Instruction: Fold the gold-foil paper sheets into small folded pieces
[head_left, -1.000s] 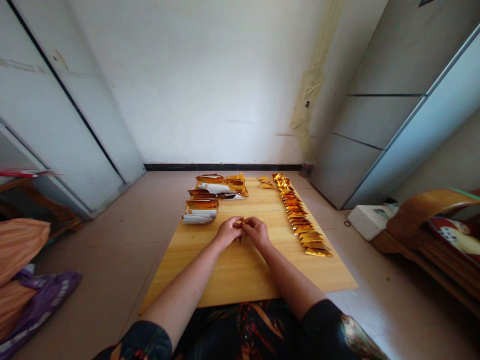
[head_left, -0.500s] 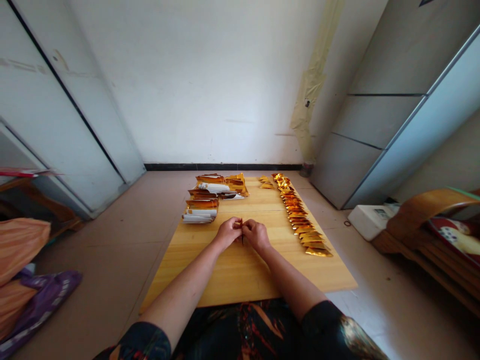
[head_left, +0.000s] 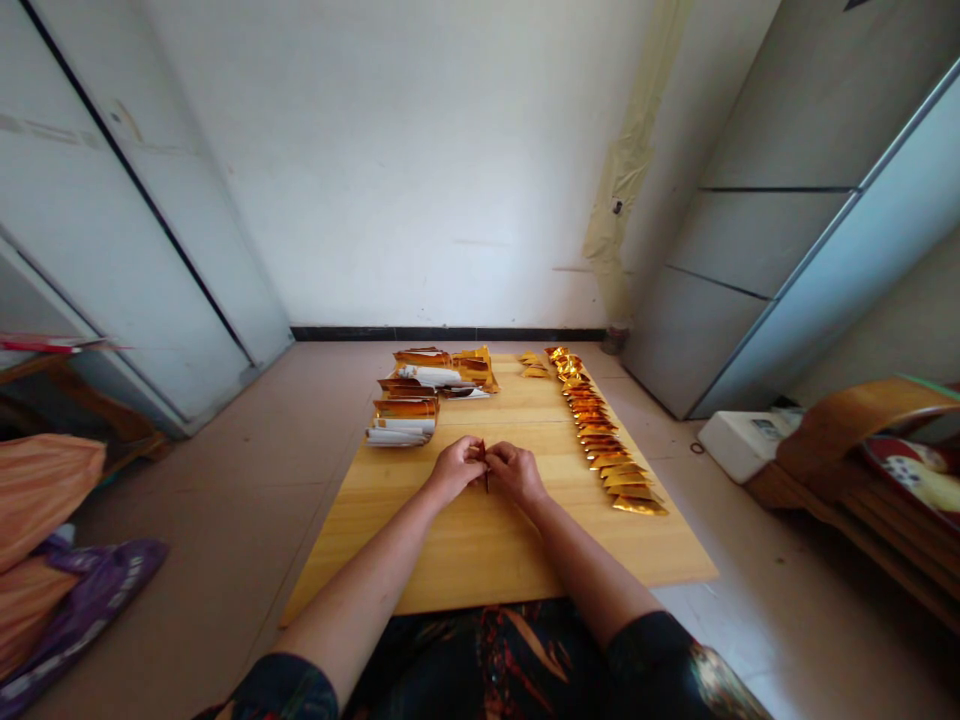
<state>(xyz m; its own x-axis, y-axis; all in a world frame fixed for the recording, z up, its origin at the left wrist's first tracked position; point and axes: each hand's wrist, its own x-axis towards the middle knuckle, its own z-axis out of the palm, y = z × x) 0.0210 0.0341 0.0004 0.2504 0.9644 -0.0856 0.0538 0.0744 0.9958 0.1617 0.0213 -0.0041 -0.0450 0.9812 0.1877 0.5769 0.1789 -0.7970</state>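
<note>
Folded gold foil paper [head_left: 484, 450] is sitting pinched between both hands, with the fingertips of the left hand [head_left: 454, 470] and the right hand [head_left: 514, 475] closing on it from either side, so that most of it is hidden and only a narrow pointed tip is showing above the fingers and another below them. Its long axis is running roughly straight away from the person, though the exact tilt is too small to tell. Both hands are curling inward and nearly touching, and both forearms are resting low over a pale pine wooden board [head_left: 480, 560] with a smooth, grainy surface. Ahead of the right hand, a long diagonal row of folded gold triangles [head_left: 604, 440] is lying overlapped like shiny scales, its shapes crisp and metallic, with a small cluster of gold triangles [head_left: 534, 365] sitting farther ahead. Ahead of the left hand, stacks of gold-and-white paper strips [head_left: 401, 420] are lying in loose layers at the board's far corner. Out beyond the left hand, a purple plastic bag [head_left: 90, 610] is lying on the floor, while a white box [head_left: 739, 445] is sitting on the floor well past the right hand
</note>
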